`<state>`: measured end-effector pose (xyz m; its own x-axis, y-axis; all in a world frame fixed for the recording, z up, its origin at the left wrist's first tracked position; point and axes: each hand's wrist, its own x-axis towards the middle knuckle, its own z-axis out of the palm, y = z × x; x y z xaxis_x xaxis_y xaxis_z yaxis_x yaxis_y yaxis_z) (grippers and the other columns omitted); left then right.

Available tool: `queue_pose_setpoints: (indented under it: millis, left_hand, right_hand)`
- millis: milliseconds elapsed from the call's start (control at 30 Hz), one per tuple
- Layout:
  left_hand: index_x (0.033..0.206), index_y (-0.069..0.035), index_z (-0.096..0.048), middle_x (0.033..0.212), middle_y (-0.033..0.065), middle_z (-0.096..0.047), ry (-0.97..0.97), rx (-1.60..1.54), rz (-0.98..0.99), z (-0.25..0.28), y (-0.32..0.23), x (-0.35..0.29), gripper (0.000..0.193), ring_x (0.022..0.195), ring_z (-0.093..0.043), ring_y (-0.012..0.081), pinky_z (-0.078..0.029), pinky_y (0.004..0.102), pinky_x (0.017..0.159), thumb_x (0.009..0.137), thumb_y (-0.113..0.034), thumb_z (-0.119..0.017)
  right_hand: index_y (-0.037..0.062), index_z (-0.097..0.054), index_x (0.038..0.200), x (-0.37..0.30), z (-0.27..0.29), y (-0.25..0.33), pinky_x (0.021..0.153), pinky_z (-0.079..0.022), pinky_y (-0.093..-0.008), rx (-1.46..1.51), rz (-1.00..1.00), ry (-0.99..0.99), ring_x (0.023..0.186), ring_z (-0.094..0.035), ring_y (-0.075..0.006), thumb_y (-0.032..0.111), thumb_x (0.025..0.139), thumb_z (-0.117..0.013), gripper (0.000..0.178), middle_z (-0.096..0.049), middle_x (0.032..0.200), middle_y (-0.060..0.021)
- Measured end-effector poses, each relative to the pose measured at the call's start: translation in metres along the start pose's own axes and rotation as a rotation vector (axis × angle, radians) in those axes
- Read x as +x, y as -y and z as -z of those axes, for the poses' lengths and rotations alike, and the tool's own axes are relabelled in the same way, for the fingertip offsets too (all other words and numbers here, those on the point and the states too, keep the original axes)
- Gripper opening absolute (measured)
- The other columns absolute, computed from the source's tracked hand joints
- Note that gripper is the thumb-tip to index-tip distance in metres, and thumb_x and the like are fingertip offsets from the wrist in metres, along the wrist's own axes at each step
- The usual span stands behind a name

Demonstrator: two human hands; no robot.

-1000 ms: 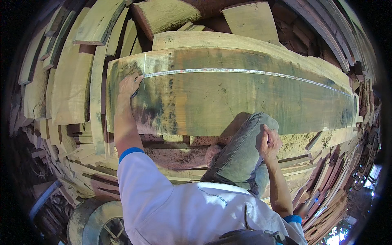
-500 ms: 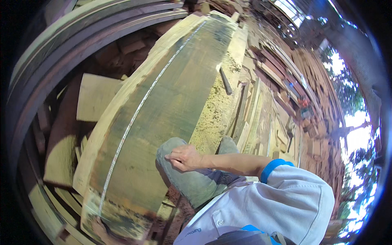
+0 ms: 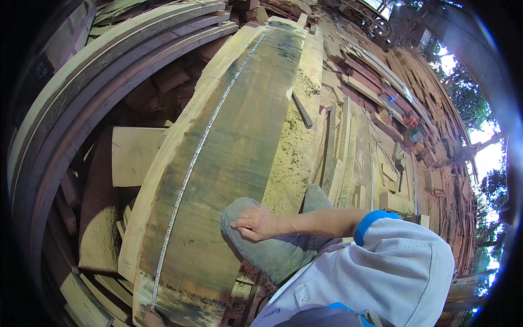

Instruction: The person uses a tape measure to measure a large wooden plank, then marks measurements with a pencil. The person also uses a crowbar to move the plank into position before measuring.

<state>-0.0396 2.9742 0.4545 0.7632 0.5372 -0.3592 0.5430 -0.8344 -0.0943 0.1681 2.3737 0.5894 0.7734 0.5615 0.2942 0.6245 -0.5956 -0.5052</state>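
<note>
I see the measuring tape (image 3: 190,169) lying lengthwise on the wooden slab (image 3: 234,158), nearer its left long edge. I judge it light and springy, apt to slide; best pinned flat near the slab's near-left corner, beside the left hand (image 3: 152,317), whose grip I can't make out. The right hand (image 3: 256,223), fingers curled together, rests on the knee (image 3: 234,210).

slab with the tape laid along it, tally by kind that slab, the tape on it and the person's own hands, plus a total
slab: 1
tape: 1
hands (left hand, right hand): 2
Total: 4
</note>
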Motion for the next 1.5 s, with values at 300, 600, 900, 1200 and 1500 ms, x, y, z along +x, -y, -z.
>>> queue_pose_setpoints:
  millis: [300,600,900,1200,1500]
  left_hand:
    - [0.107,-0.001,-0.066,0.094,0.025,-0.064,-0.039,-0.145,-0.068,-0.011,0.014,0.005,0.038,0.091,-0.059,0.0453,-0.045,0.051,0.078,0.094,-0.034,-0.05]
    - [0.094,0.003,-0.062,0.086,0.0292,-0.062,-0.02,-0.116,-0.044,0.018,-0.01,-0.009,0.039,0.085,-0.057,0.0483,-0.044,0.0528,0.072,0.094,-0.034,-0.052]
    - [0.095,-0.003,-0.063,0.09,0.0248,-0.064,0.023,-0.227,-0.006,0.01,0.001,-0.008,0.037,0.092,-0.059,0.0453,-0.044,0.0524,0.079,0.095,-0.038,-0.05]
    - [0.12,-0.002,-0.061,0.127,0.0225,-0.057,0.165,-0.229,0.044,-0.016,0.007,0.001,0.048,0.12,-0.051,0.0375,-0.038,0.0465,0.103,0.096,-0.04,-0.043]
    - [0.103,-0.01,-0.064,0.109,0.0145,-0.066,0.12,-0.204,0.123,0.026,-0.019,-0.012,0.037,0.108,-0.061,0.0322,-0.047,0.0468,0.09,0.096,-0.043,-0.048]
  right_hand:
    - [0.0124,-0.066,0.092,0.002,0.0,0.002,0.057,-0.048,-0.0402,0.058,-0.038,-0.005,0.066,-0.06,-0.027,0.016,0.077,-0.061,0.015,-0.058,0.07,-0.0062]
    - [0.0124,-0.067,0.091,0.004,-0.002,0.002,0.055,-0.047,-0.0387,0.057,-0.01,-0.027,0.063,-0.059,-0.0251,0.014,0.077,-0.061,0.015,-0.057,0.068,-0.0052]
    - [0.0113,-0.067,0.093,0.008,0.001,0.004,0.049,-0.043,-0.0376,0.091,0.036,-0.06,0.055,-0.055,-0.0256,0.012,0.077,-0.063,0.017,-0.052,0.063,-0.0058]
    - [0.0095,-0.07,0.099,0.007,-0.001,0.003,0.053,-0.048,-0.036,0.093,-0.013,0.045,0.057,-0.059,-0.0254,0.007,0.078,-0.06,0.023,-0.059,0.065,-0.0074]
    - [0.0025,-0.07,0.102,0.01,-0.003,0.007,0.05,-0.036,-0.0318,0.137,0.016,0.099,0.053,-0.046,-0.0207,0.003,0.084,-0.058,0.022,-0.048,0.063,-0.0082]
